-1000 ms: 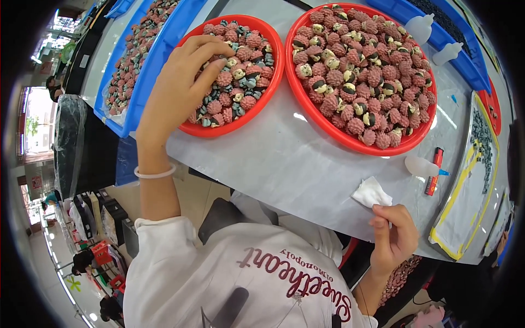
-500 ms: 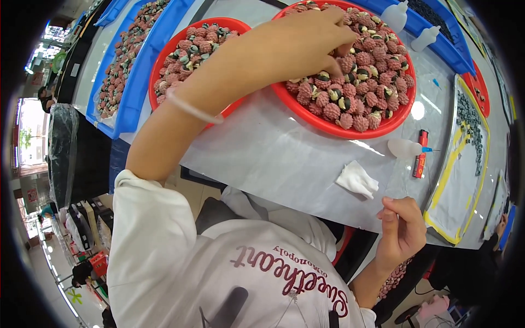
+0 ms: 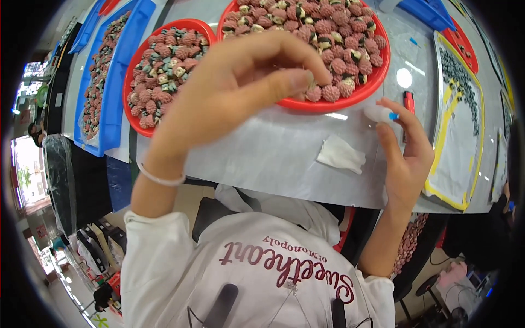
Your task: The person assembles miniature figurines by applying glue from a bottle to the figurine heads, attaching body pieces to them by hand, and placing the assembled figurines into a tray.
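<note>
My left hand [image 3: 246, 90], slightly blurred, is curled above the near left rim of the large red basin [image 3: 377, 71]. Its thumb and forefinger come close together; what lies between them, if anything, is hidden. The basin is heaped with knobbly pink berry-shaped pieces [image 3: 339, 65] with black and cream parts. On the right, the thumb and forefinger of my right hand [image 3: 407, 150] close around a small white squeeze bottle [image 3: 377, 113] with a blue tip. A crumpled white cloth [image 3: 342, 154] lies to its lower left.
A smaller red basin [image 3: 131, 82] of similar pieces stands left, beside a long blue tray [image 3: 117, 71]. Beyond my right hand is a red lighter [image 3: 409, 101]. A yellow-taped tray [image 3: 459, 164] with small dark pieces lies far right. The table's front edge runs before my body.
My left hand has drawn back from the pieces in the large basin, toward me and left. My right hand has moved forward from the table edge to the squeeze bottle. The view has shifted.
</note>
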The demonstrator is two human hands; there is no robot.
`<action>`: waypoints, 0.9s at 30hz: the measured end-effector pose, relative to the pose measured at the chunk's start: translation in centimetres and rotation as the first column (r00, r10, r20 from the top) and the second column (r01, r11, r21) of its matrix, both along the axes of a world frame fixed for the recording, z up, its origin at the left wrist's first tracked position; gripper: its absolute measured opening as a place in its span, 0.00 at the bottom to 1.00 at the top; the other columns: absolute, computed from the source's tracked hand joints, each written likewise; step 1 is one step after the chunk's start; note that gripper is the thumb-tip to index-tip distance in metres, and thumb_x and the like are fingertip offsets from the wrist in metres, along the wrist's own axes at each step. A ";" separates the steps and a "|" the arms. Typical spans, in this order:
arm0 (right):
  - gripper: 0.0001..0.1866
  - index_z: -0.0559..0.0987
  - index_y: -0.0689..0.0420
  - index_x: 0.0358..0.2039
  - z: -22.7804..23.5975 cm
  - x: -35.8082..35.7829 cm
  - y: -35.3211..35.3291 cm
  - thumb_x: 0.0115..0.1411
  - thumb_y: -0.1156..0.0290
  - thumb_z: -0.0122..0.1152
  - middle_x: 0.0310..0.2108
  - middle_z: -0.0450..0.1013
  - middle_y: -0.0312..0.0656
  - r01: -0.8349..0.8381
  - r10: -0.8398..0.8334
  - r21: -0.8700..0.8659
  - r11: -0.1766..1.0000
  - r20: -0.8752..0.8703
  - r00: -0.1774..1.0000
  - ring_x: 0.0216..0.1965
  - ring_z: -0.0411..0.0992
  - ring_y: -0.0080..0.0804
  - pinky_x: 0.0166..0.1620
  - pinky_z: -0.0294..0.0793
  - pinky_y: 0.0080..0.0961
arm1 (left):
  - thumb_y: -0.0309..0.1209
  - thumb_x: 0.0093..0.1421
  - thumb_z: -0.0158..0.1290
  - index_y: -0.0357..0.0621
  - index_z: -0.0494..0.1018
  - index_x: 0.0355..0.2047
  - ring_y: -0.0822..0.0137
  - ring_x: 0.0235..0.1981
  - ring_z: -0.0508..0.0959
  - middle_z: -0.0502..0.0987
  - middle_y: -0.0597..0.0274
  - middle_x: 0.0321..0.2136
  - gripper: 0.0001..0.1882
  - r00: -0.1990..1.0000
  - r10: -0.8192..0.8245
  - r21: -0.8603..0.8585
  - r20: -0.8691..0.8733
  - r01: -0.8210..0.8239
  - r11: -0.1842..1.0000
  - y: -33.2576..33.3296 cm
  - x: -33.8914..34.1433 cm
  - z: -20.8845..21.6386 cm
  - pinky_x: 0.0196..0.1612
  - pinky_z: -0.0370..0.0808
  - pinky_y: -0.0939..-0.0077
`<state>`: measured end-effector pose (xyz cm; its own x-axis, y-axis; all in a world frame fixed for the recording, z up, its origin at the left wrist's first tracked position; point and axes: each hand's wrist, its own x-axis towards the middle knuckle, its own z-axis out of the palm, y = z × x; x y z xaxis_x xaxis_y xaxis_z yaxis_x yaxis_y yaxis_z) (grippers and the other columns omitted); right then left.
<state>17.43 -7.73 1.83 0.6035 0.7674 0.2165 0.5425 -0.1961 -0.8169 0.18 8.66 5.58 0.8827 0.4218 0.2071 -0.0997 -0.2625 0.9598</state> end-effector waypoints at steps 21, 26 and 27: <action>0.22 0.68 0.67 0.39 2.6 1.4 -4.3 0.55 0.58 0.49 0.36 0.62 0.51 -0.254 0.355 0.293 0.922 -0.371 0.858 0.41 0.60 0.33 0.41 0.62 0.19 | 0.40 0.52 0.52 0.41 0.66 0.35 0.69 0.30 0.73 0.70 0.53 0.32 0.17 0.973 0.167 -0.762 0.161 0.015 0.647 -9.0 0.3 -6.4 0.28 0.70 0.85; 0.22 0.67 0.69 0.38 2.4 0.7 -4.0 0.55 0.59 0.48 0.35 0.63 0.53 -0.197 0.274 0.243 0.950 -0.338 0.900 0.38 0.64 0.35 0.40 0.66 0.23 | 0.39 0.51 0.53 0.40 0.66 0.36 0.69 0.29 0.73 0.70 0.53 0.32 0.18 0.979 0.160 -0.781 0.129 0.001 0.625 -8.9 0.4 -6.2 0.27 0.71 0.85; 0.23 0.67 0.70 0.38 2.3 0.5 -3.8 0.55 0.59 0.49 0.34 0.63 0.53 -0.168 0.215 0.190 0.967 -0.269 0.939 0.36 0.65 0.37 0.39 0.67 0.25 | 0.39 0.51 0.53 0.40 0.66 0.36 0.69 0.29 0.73 0.70 0.53 0.32 0.18 0.981 0.159 -0.784 0.114 -0.010 0.621 -8.9 0.4 -6.2 0.28 0.71 0.85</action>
<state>17.91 -11.57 4.17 0.5030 0.8436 0.1880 0.2965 0.0359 -0.9544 0.59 -0.20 -0.60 0.8212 0.5612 -0.1034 -0.2827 0.5575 0.7805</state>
